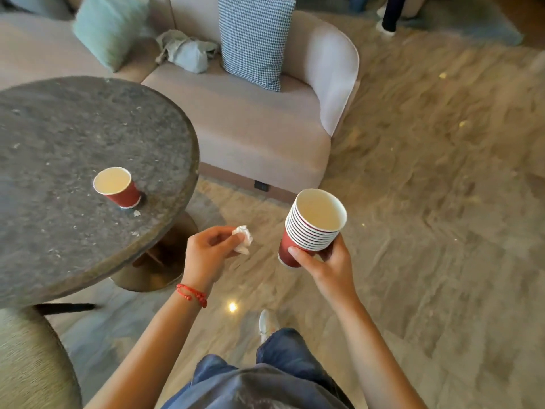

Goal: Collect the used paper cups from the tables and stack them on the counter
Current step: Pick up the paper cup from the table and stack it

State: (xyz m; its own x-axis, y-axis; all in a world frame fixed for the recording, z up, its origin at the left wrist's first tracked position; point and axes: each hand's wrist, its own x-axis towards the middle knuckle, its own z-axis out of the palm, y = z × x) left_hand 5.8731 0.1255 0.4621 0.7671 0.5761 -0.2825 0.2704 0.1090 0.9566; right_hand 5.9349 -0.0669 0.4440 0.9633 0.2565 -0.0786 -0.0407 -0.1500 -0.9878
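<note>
Right hand (330,261) grips a stack of cups (312,225); left hand (206,249) pinches a crumpled napkin (243,239). 1 cup (118,187) stands on the table (59,246), beyond the left hand. Risk: with that hand occupied, grasping may tip the cup.

A beige upholstered sofa (250,125) across the upper middle of the frame carries a teal cushion (110,28), a crumpled grey cloth (185,51) and a black-and-white houndstooth cushion (255,42), above a tan patterned carpet (442,172) at right.
</note>
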